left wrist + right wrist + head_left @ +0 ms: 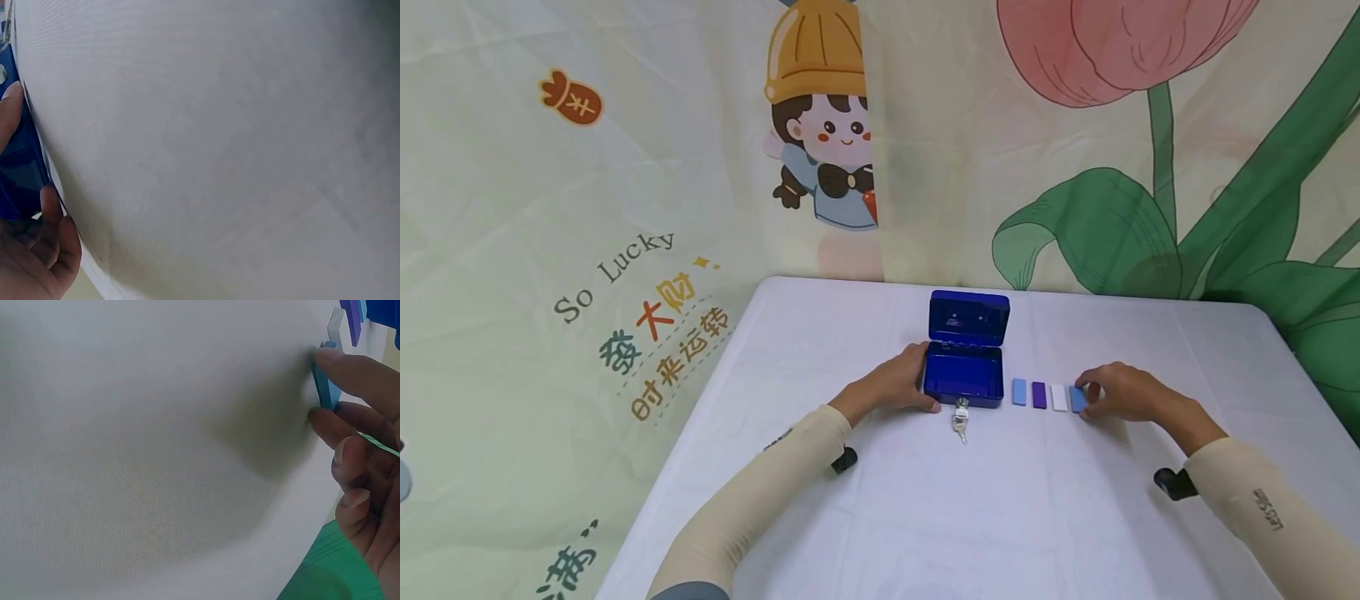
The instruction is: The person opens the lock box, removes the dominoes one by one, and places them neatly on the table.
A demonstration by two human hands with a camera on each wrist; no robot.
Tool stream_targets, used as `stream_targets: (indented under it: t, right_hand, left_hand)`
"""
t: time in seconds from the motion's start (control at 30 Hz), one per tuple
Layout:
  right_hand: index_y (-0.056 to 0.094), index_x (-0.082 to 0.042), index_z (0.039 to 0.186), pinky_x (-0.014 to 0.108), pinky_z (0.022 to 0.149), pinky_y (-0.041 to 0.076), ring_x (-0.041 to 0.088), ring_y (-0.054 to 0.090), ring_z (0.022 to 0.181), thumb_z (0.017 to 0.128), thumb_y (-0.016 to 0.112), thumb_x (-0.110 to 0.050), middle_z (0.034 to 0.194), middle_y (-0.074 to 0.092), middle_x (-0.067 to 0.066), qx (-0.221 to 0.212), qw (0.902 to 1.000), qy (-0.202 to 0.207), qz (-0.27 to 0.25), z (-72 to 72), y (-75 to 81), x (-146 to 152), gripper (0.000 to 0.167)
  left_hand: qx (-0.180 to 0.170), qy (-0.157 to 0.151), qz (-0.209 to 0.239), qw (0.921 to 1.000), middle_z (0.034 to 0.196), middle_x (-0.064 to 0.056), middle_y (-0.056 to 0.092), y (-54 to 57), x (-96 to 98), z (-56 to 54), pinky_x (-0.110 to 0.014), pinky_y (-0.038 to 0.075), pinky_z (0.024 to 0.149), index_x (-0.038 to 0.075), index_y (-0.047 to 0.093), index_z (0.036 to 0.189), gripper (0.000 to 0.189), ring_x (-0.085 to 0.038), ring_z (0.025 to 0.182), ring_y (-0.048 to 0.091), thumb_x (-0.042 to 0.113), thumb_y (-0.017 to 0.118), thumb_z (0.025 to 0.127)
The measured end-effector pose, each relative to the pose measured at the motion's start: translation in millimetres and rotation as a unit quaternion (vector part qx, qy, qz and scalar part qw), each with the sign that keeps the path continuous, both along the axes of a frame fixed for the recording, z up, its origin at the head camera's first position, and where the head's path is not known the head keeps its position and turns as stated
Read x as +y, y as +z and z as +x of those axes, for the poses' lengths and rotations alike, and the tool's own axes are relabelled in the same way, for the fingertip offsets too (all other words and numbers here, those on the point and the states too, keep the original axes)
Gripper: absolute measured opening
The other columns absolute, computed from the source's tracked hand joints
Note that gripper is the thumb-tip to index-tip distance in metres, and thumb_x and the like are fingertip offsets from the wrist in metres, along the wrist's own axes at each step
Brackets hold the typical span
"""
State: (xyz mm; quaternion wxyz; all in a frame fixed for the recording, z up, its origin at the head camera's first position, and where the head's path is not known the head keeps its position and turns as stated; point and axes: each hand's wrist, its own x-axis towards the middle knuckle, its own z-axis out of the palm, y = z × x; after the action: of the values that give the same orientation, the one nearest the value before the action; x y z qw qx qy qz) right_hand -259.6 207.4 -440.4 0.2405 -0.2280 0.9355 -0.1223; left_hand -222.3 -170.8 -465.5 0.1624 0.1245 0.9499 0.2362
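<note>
A dark blue metal cash box (964,375) stands on the table with its lid (969,318) raised and nothing visible inside. Keys (960,427) hang from the lock at its front. My left hand (898,379) grips the box's left side, thumb (9,112) by the front corner and fingers further back. To the right of the box lie a light blue block (1018,392), a purple block (1039,395) and a white block (1059,397) in a row. At the row's right end my right hand (1116,392) pinches another blue block (326,378) between thumb and finger.
A white cloth covers the table (887,517). Behind it hangs a printed backdrop (940,167) with a cartoon figure and a large pink flower. Dark wrist devices (1175,484) stick out under both sleeves.
</note>
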Motion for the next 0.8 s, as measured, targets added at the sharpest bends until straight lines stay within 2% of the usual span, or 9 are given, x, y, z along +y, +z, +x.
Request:
stream_targets:
  t: [0.37, 0.6, 0.8]
  right_hand:
    - [0.064, -0.002, 0.128, 0.037, 0.075, 0.057, 0.022, 0.061, 0.089, 0.081, 0.084, -0.034, 0.095, 0.070, 0.005, 0.004, 1.0000, -0.008, 0.003, 2.6, 0.0, 3, 0.060]
    - [0.064, 0.000, 0.128, 0.042, 0.074, 0.057, 0.023, 0.063, 0.088, 0.085, 0.075, -0.049, 0.097, 0.072, 0.008, 0.038, 0.9992, 0.008, 0.007, 7.8, 4.5, 7, 0.065]
    - [0.063, 0.002, 0.127, 0.039, 0.068, 0.055, 0.021, 0.063, 0.083, 0.087, 0.068, -0.059, 0.095, 0.072, 0.009, 0.070, 0.9975, 0.011, 0.005, 14.3, 7.6, 11, 0.073]
  left_hand:
    - [0.001, -0.010, -0.002, 1.0000, 0.155, -0.013, 0.038, 0.0, -0.4, 0.5, -0.046, 0.036, 0.118, 0.013, 0.011, 0.161, 0.120, -0.027, 0.140, 0.043, 0.050, 0.086, 0.075]
    - [0.008, -0.020, -0.018, 0.9996, 0.154, -0.015, 0.039, 1.6, -1.9, 3.3, -0.046, 0.037, 0.117, 0.011, 0.010, 0.161, 0.121, -0.027, 0.138, 0.045, 0.054, 0.084, 0.076]
    - [0.003, -0.030, -0.053, 0.9982, 0.160, -0.019, 0.031, 6.3, -5.3, 9.8, -0.044, 0.036, 0.118, 0.004, 0.009, 0.161, 0.119, -0.030, 0.145, 0.039, 0.060, 0.076, 0.080]
